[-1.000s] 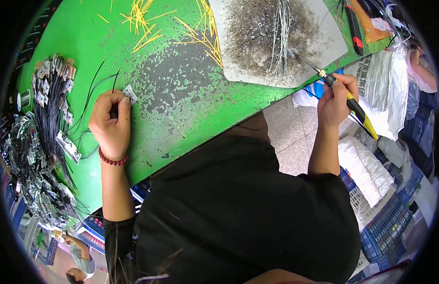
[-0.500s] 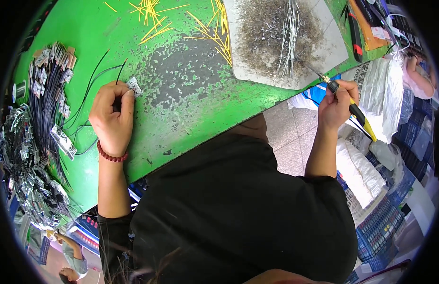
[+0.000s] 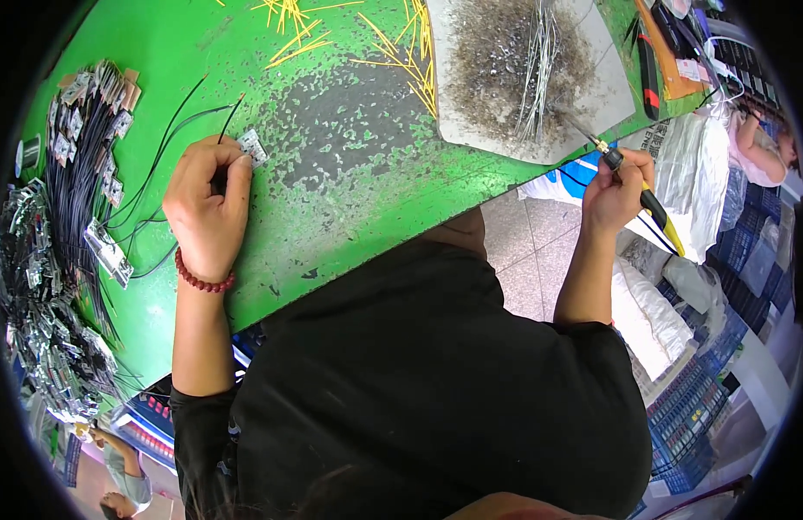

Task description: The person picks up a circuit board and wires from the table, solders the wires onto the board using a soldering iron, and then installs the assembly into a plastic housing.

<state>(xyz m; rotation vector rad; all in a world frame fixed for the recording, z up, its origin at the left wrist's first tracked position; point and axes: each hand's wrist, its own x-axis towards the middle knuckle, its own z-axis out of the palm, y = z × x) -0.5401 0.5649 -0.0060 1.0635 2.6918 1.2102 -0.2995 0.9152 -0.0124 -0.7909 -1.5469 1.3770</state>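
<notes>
Between the pinched fingers of my left hand [image 3: 207,204] is a small white circuit board [image 3: 253,148], with a black wire [image 3: 232,117] rising beside it. That hand rests over the green table. My right hand [image 3: 616,192] is wrapped round a soldering iron [image 3: 653,208] with a black and yellow handle, its metal tip pointing up and left over the edge of a pale board [image 3: 479,149]. Strands of silvery solder wire [image 3: 537,78] lie on that stained board. Further black wires [image 3: 163,156] run along the table left of my left hand.
Bundles of black-wired small boards [image 3: 85,147] and a heap of similar parts [image 3: 38,286] cover the left side. Yellow thin tubes [image 3: 410,65] lie at the back. A red-and-black tool [image 3: 649,82] sits at the far right. Blue crates [image 3: 692,433] and another person [image 3: 124,472] are beyond.
The view has shifted slightly, so the table things sit a little differently in it. Both hands keep their grips, and the iron's tip stays by the pale board.
</notes>
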